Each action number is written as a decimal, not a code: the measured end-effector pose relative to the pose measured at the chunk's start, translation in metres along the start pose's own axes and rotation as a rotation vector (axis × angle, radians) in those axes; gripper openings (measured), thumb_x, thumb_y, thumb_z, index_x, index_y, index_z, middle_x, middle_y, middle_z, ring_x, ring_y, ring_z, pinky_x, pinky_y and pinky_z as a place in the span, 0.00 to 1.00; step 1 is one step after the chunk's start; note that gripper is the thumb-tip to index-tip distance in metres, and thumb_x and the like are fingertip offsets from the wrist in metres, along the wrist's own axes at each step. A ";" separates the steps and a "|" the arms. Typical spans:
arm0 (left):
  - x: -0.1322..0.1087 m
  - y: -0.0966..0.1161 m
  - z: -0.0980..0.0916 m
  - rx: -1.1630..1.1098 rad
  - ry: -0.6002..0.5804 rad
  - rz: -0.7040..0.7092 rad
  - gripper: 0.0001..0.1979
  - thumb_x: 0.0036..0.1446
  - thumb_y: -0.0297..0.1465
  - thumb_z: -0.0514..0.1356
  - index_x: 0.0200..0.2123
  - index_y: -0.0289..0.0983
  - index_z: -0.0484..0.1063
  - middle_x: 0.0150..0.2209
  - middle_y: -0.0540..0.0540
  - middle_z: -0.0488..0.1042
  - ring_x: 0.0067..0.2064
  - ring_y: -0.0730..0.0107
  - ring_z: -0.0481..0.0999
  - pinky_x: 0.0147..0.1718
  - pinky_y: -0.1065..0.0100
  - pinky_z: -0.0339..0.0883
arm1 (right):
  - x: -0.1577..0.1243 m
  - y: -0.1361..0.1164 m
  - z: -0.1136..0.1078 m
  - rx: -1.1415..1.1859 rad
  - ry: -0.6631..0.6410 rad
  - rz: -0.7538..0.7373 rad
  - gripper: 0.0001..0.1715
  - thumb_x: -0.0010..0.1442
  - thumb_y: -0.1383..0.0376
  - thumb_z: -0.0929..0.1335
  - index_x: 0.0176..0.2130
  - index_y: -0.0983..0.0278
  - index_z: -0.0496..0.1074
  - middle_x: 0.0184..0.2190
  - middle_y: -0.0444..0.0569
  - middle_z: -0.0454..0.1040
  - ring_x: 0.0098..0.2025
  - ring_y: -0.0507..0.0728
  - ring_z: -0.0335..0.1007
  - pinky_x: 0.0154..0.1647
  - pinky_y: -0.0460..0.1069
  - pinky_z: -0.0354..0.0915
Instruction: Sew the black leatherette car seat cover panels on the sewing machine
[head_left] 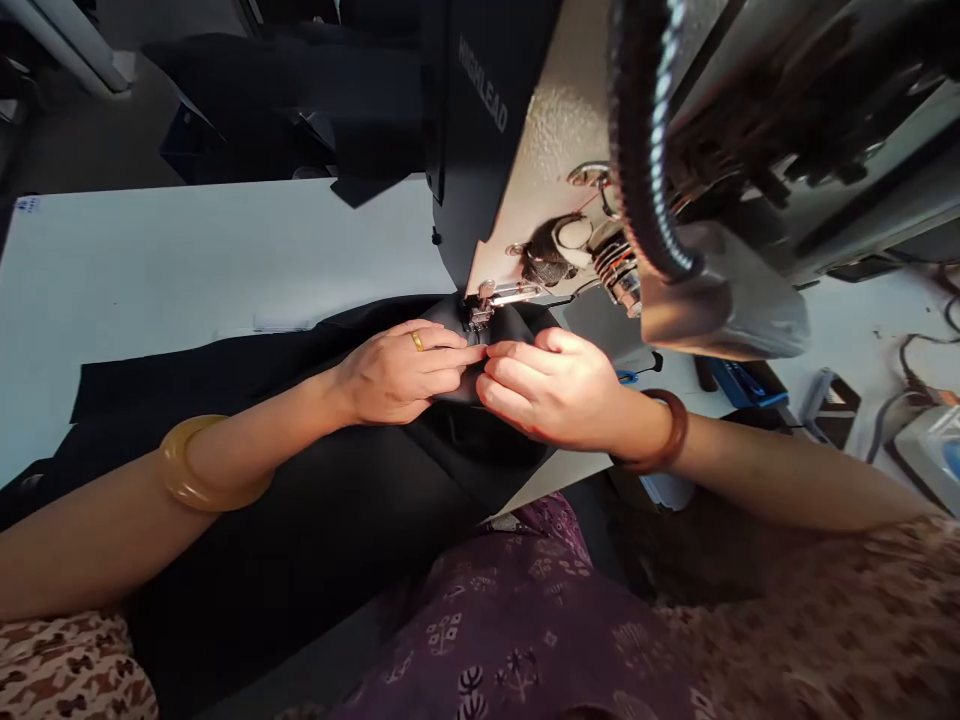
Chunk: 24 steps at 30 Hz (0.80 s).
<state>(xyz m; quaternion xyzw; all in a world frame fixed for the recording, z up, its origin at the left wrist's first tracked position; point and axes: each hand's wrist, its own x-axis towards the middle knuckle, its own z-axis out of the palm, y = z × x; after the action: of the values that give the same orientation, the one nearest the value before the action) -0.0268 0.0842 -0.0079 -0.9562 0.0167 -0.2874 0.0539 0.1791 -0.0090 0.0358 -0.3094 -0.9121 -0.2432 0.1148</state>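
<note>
A large piece of black fabric lies over the table edge and hangs down in front of me. My left hand, with a gold ring, has its fingers pressed together on the fabric just left of the presser foot. Curled fingers of my right hand pinch the cloth right of the foot. The fingertips of both hands nearly meet, and the fold between them is partly hidden. Above them stands the sewing machine, its dark side marked HIGHLEAD.
A white tabletop stretches to the left. A ribbed cable and a pale lamp-like housing hang close above my right hand. Farther right are a blue tray and loose cords. Dark cloth lies beyond the table.
</note>
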 end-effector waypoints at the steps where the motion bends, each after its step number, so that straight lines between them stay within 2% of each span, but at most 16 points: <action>1: 0.000 0.002 0.001 0.015 -0.021 -0.007 0.12 0.56 0.20 0.50 0.31 0.36 0.73 0.46 0.45 0.78 0.48 0.68 0.75 0.49 0.64 0.68 | -0.004 -0.003 -0.002 -0.043 0.029 -0.007 0.14 0.64 0.72 0.60 0.32 0.63 0.72 0.31 0.45 0.76 0.38 0.53 0.72 0.29 0.49 0.62; 5: -0.001 0.009 0.001 0.063 -0.014 -0.075 0.11 0.55 0.19 0.52 0.33 0.35 0.73 0.48 0.45 0.77 0.49 0.67 0.76 0.50 0.63 0.70 | -0.009 -0.009 -0.003 -0.066 0.060 0.012 0.15 0.63 0.74 0.60 0.33 0.64 0.73 0.34 0.45 0.77 0.38 0.53 0.73 0.28 0.49 0.63; 8: -0.001 0.013 -0.001 0.080 -0.019 -0.114 0.11 0.56 0.20 0.53 0.35 0.35 0.74 0.47 0.47 0.78 0.49 0.66 0.76 0.51 0.64 0.70 | -0.011 -0.003 -0.002 0.036 0.095 0.049 0.13 0.66 0.65 0.61 0.37 0.66 0.73 0.35 0.46 0.78 0.38 0.54 0.73 0.32 0.49 0.66; 9: 0.000 0.014 -0.002 0.086 -0.030 -0.119 0.10 0.57 0.22 0.53 0.35 0.35 0.74 0.46 0.47 0.78 0.49 0.67 0.76 0.51 0.65 0.70 | -0.014 0.000 0.000 0.118 0.120 0.081 0.16 0.67 0.60 0.60 0.40 0.66 0.73 0.37 0.47 0.78 0.40 0.55 0.73 0.36 0.49 0.68; 11: 0.002 0.016 -0.006 0.098 -0.076 -0.144 0.09 0.59 0.28 0.55 0.37 0.35 0.75 0.46 0.47 0.78 0.49 0.67 0.76 0.51 0.66 0.71 | -0.027 0.009 0.008 0.342 0.181 0.271 0.25 0.68 0.53 0.55 0.46 0.66 0.71 0.42 0.50 0.77 0.45 0.56 0.73 0.44 0.51 0.69; 13: 0.005 0.019 -0.008 0.092 -0.133 -0.192 0.11 0.60 0.33 0.56 0.41 0.35 0.75 0.46 0.47 0.78 0.49 0.67 0.76 0.51 0.67 0.71 | -0.045 0.018 0.025 0.583 0.193 0.595 0.29 0.69 0.52 0.50 0.48 0.64 0.71 0.42 0.50 0.76 0.46 0.55 0.72 0.47 0.52 0.68; 15: 0.007 0.021 -0.010 0.073 -0.161 -0.233 0.14 0.58 0.31 0.56 0.46 0.35 0.74 0.46 0.47 0.78 0.49 0.67 0.76 0.51 0.67 0.71 | -0.062 0.028 0.050 0.786 0.083 0.894 0.30 0.68 0.51 0.51 0.44 0.63 0.72 0.39 0.50 0.76 0.42 0.56 0.72 0.47 0.53 0.68; 17: 0.009 0.022 -0.010 0.058 -0.140 -0.233 0.17 0.54 0.27 0.55 0.47 0.35 0.74 0.47 0.47 0.78 0.49 0.66 0.76 0.49 0.66 0.71 | -0.072 0.037 0.077 0.945 -0.099 1.037 0.29 0.66 0.49 0.54 0.42 0.63 0.73 0.39 0.49 0.76 0.42 0.56 0.72 0.48 0.53 0.67; 18: 0.009 0.023 -0.009 0.057 -0.129 -0.228 0.19 0.52 0.26 0.54 0.47 0.35 0.74 0.47 0.47 0.78 0.48 0.66 0.76 0.48 0.66 0.72 | -0.073 0.041 0.089 0.999 -0.166 1.063 0.28 0.65 0.49 0.56 0.42 0.63 0.73 0.40 0.50 0.76 0.43 0.57 0.71 0.50 0.54 0.66; 20: 0.009 0.023 -0.008 0.063 -0.128 -0.229 0.20 0.50 0.24 0.53 0.45 0.34 0.75 0.48 0.46 0.78 0.46 0.65 0.76 0.46 0.66 0.73 | -0.071 0.050 0.110 1.042 -0.221 1.074 0.26 0.64 0.49 0.58 0.44 0.63 0.73 0.43 0.50 0.76 0.46 0.58 0.71 0.53 0.55 0.64; 24: 0.010 0.028 -0.008 0.082 -0.167 -0.271 0.20 0.46 0.22 0.51 0.40 0.35 0.77 0.49 0.47 0.77 0.44 0.65 0.75 0.44 0.66 0.74 | -0.056 0.063 0.133 0.967 -0.286 1.044 0.25 0.63 0.52 0.60 0.49 0.64 0.72 0.47 0.54 0.76 0.53 0.61 0.68 0.59 0.56 0.59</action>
<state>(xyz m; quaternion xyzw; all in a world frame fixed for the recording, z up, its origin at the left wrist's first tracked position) -0.0230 0.0551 0.0007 -0.9672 -0.1287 -0.2120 0.0549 0.2541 0.0747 -0.0745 -0.6479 -0.6571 0.3166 0.2196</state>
